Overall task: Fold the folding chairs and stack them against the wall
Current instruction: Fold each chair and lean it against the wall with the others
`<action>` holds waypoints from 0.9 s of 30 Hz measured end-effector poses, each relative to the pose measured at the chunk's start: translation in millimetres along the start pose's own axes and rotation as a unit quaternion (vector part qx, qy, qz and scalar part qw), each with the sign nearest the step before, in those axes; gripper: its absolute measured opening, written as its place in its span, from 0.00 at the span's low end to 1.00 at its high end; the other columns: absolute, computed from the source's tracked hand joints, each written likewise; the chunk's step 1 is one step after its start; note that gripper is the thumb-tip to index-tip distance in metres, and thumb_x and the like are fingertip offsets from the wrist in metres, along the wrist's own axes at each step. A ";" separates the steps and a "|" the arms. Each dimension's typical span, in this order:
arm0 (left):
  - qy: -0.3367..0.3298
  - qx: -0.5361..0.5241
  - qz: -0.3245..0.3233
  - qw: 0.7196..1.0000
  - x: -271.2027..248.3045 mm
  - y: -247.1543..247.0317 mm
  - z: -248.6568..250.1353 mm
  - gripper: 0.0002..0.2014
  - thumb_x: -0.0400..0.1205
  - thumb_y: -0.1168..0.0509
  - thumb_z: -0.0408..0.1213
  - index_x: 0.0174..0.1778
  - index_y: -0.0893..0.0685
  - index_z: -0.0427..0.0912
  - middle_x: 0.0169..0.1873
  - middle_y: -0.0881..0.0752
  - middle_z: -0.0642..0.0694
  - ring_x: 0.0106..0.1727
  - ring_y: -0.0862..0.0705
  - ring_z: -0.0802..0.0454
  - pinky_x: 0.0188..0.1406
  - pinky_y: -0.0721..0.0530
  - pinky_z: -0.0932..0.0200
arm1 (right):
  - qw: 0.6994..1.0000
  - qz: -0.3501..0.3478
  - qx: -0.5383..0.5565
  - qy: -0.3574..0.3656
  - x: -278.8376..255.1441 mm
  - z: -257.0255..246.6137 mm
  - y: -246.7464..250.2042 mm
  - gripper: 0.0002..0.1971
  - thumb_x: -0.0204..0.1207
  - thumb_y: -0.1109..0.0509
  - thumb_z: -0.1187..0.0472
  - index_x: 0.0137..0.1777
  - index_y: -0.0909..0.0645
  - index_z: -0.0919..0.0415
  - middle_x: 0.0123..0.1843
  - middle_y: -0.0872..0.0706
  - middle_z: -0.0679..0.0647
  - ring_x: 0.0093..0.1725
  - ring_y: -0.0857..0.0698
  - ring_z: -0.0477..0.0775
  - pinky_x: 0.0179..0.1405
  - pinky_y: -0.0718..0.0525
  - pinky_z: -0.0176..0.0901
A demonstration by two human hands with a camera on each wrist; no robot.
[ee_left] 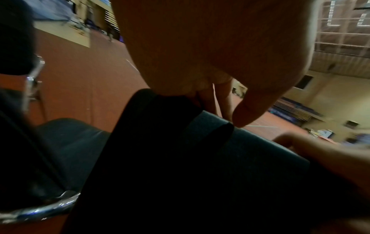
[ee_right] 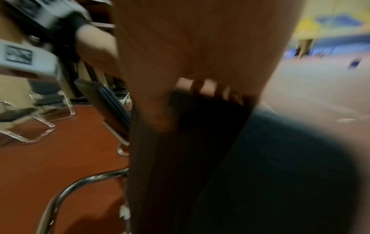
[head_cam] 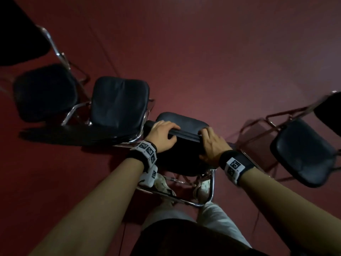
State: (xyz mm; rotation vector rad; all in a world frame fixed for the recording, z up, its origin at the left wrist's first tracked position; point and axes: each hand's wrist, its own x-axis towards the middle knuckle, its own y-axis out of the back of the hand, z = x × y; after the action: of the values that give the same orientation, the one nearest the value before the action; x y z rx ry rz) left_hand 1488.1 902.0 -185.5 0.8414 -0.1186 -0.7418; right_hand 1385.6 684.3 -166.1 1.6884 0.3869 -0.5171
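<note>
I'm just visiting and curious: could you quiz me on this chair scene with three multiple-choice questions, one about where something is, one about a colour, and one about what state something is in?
1. Where do both hands rest?
A. On the top edge of the backrest of the chair right in front of the person
B. On the seat of the far-left chair
C. On the floor

2. What colour is the floor?
A. Green
B. Dark red
C. White

3. In what state is the chair on the right?
A. Folded flat
B. Lying on its side
C. Unfolded, seat open

Answers:
1. A: the left hand and right hand both grip the backrest.
2. B: the floor is dark red in the head view.
3. C: the chair on the right stands with its seat open.
</note>
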 end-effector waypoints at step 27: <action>0.684 -0.569 0.208 0.407 -147.4 -211.8 -46.4 0.23 0.69 0.29 0.51 0.56 0.13 0.41 0.48 0.09 0.38 0.46 0.09 0.37 0.50 0.11 0.39 | 0.993 -0.061 0.011 0.104 95.6 -27.7 19.7 0.30 0.80 0.32 0.58 0.76 0.41 0.66 0.68 0.26 0.68 0.61 0.17 0.73 0.47 0.26 0.52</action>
State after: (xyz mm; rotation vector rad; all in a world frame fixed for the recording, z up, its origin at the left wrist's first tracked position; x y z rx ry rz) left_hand 1279.0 933.5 -340.7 -0.2008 1.5065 0.6131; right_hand 1479.8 705.0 -197.4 1.7535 0.6393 -0.4369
